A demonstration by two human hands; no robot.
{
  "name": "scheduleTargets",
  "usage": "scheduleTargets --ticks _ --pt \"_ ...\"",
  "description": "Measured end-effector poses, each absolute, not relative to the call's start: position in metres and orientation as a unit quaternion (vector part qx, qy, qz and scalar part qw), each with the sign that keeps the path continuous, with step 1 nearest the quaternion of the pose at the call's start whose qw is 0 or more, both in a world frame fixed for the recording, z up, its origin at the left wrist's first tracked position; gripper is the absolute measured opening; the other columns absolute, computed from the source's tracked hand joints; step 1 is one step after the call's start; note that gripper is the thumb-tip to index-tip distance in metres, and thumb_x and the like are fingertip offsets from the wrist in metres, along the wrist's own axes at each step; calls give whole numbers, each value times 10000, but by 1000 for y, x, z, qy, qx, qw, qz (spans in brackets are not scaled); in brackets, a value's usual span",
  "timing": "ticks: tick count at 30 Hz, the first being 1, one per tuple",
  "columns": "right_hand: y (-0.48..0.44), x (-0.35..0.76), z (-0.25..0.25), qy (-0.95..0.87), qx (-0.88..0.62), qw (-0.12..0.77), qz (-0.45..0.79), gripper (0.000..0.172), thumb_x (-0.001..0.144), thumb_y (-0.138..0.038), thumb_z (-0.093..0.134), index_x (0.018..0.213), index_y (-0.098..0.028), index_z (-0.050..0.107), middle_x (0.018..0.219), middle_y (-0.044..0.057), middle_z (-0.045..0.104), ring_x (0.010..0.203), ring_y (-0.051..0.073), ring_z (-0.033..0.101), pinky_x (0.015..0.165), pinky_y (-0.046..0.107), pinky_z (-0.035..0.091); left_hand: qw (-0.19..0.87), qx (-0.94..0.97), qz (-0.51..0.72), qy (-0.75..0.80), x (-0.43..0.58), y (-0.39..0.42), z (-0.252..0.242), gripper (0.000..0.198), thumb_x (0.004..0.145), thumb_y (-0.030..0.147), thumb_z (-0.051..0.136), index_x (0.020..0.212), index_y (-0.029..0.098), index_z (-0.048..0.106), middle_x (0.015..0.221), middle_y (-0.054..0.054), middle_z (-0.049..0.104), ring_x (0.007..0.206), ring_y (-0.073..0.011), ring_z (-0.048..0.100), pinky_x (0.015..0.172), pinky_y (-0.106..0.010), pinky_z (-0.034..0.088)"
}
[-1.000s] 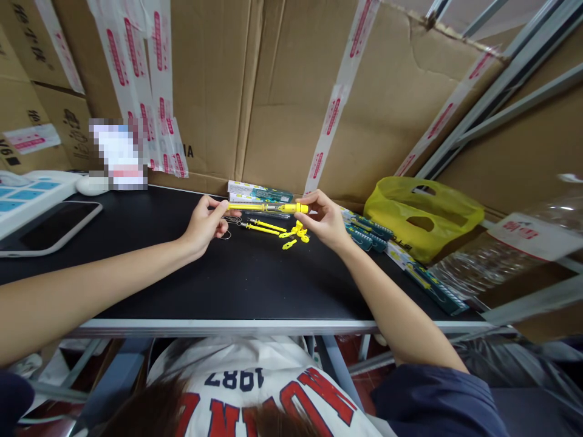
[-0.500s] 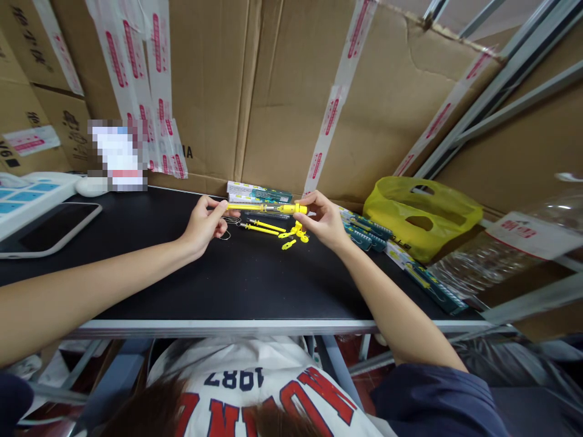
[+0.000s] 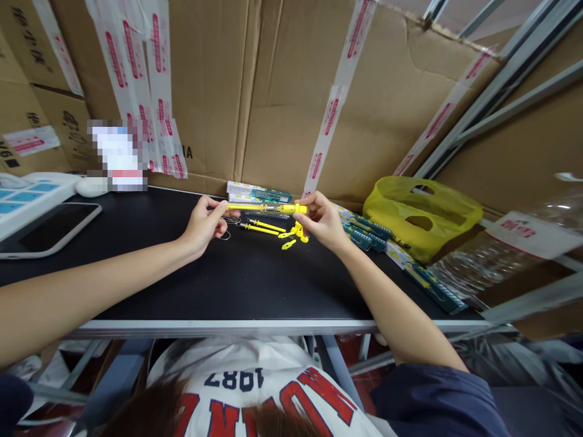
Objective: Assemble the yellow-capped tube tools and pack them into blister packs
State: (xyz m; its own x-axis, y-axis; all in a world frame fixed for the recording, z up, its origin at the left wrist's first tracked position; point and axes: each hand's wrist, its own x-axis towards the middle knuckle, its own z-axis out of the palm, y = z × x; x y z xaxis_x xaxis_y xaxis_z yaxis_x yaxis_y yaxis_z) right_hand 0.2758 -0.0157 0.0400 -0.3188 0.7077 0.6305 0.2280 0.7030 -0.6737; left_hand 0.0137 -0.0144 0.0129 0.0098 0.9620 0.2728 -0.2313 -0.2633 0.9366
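A slim yellow rod-shaped tool (image 3: 268,207) with a metal middle section is held level above the black table. My left hand (image 3: 203,226) pinches its left end, fingers closed. On the thicker right end, by the yellow cap, the fingers of my right hand (image 3: 324,220) are closed. Below it lie similar thin yellow rods (image 3: 262,227) with metal tips. Small yellow parts (image 3: 298,232) are heaped near my right hand, with one yellow piece (image 3: 288,244) lying apart. Thin coiled wire (image 3: 233,221) rests beside my left fingers.
Printed packages (image 3: 259,192) lie at the back, and more teal packages (image 3: 432,284) lie at the right. A yellow plastic bag (image 3: 421,212) and a clear bottle (image 3: 483,258) are on the right. A phone (image 3: 50,230) lies at the left. Cardboard (image 3: 282,91) walls the back.
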Motion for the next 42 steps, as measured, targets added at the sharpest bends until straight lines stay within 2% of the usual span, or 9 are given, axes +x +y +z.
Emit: scheduleTargets --ticks 6,15,24,27,33,42 --pt "-12 279 38 -775 -309 514 197 338 733 -423 755 894 -221 537 810 -6 510 584 81 477 436 204 443 491 514 606 357 14 -14 13 212 910 237 526 807 214 342 725 -3 692 367 -27 437 338 -119 281" --pt "-14 277 36 -778 -305 496 236 378 749 -467 731 882 -233 465 741 -35 513 515 71 468 433 214 475 492 516 604 356 13 -13 12 221 896 251 547 815 213 345 725 -8 693 372 -25 436 343 -117 266" --pt "-16 272 36 -779 -295 487 263 381 797 -499 669 884 -251 393 691 -61 502 416 61 432 376 224 417 499 511 605 352 13 -13 13 225 896 248 546 806 213 343 718 -5 687 370 -22 428 345 -115 267" --pt "-17 274 38 -782 -307 493 228 374 785 -498 681 886 -241 428 721 -43 516 464 67 437 412 225 423 494 516 605 351 13 -13 13 223 891 248 546 804 211 345 719 -4 685 364 -23 425 341 -115 261" --pt "-19 279 46 -820 -308 477 71 268 795 -421 692 898 -224 543 961 43 507 692 122 498 530 250 465 481 523 606 358 13 -15 13 222 886 263 546 806 208 346 722 4 683 364 -23 415 334 -112 256" --pt "-15 281 41 -845 -308 435 47 156 894 -356 563 921 -225 483 870 30 533 701 138 496 640 295 475 485 519 608 355 12 -13 12 219 884 258 546 810 210 345 725 4 687 369 -21 415 337 -107 255"
